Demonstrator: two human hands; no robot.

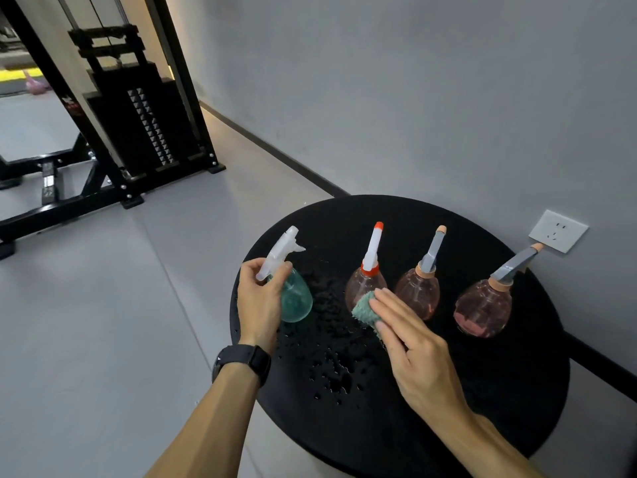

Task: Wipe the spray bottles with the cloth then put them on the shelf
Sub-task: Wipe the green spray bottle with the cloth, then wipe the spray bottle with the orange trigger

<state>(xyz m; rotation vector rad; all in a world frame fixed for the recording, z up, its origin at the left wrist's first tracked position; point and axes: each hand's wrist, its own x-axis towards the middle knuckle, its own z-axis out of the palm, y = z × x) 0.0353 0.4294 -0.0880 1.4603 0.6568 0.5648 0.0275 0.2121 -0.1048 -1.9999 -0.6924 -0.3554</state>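
My left hand (260, 301) grips the neck of a teal spray bottle (298, 298) with a clear white trigger head, at the left edge of the round black table (482, 391). My right hand (410, 339) lies with straight fingers on a green cloth (363, 308), which lies on the table in front of a pink bottle with a white and red sprayer (367, 281). To the right stand a second pink bottle with a grey sprayer (418, 291) and a third one like it (482, 308). No shelf is in view.
Water droplets (331, 370) cover the table between my hands. A grey wall with a white socket (558, 231) runs right behind the table. A black weight-stack gym machine (134, 122) stands on the pale floor at the far left.
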